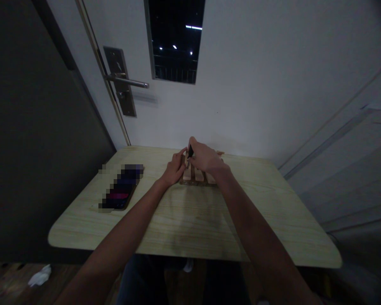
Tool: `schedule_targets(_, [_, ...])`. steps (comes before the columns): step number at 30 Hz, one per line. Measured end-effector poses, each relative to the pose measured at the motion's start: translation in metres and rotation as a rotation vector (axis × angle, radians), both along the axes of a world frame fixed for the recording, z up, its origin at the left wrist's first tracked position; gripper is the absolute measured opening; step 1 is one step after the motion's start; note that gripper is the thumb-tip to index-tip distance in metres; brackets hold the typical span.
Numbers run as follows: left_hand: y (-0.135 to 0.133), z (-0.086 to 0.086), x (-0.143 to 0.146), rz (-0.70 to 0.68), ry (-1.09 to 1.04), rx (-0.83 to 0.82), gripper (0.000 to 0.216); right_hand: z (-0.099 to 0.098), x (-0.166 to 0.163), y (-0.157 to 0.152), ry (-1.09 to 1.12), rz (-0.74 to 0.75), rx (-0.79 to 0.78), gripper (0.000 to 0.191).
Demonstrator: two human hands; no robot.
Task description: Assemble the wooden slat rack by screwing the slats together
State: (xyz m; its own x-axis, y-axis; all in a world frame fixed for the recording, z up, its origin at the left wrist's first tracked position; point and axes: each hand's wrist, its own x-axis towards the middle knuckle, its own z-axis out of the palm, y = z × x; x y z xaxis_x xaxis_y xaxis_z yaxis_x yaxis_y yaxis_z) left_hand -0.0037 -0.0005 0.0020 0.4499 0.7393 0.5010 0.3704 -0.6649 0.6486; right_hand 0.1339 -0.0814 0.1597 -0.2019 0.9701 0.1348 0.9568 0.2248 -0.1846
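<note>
Two bare arms (139,218) above a pale wood-grain table (282,207), left hand (173,170) loosely spread against a dark brown frame (198,184) of pale blocks (199,176), near the table's far edge, right hand (207,158) pinching a slim dark-handled tool (190,151) over it.

Left hand (173,169): bare, with slim fingers and a narrow wrist.
Right hand (207,158): bare, rounded across the back, the wrist bare too.
Left forearm (125,230): uncovered, smooth, slender, widening evenly from the wrist.
Right forearm (255,218): uncovered as well, same slim taper, plain along its visible length.
Trousers (141,277): dark blue on the left leg, nearly black on the right; cloth looks plain, fine detail lost in shade.
</note>
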Motion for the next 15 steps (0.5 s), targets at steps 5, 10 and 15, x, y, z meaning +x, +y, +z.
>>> schedule_targets(5, [-0.0012, 0.0015, 0.0007, 0.009, 0.011, -0.005, 0.068, -0.0010, -0.0007, 0.0017, -0.006, -0.034, -0.014, 0.029])
schedule_targets(10, [-0.0021, 0.0019, 0.0007, 0.016, 0.024, -0.004, 0.067, -0.0060, 0.0001, 0.0021, -0.007, -0.005, 0.010, 0.033])
schedule_targets(15, [-0.0011, 0.0004, 0.0003, 0.012, 0.007, -0.004, 0.066, -0.0077, -0.0017, 0.0018, -0.036, 0.002, 0.008, 0.040])
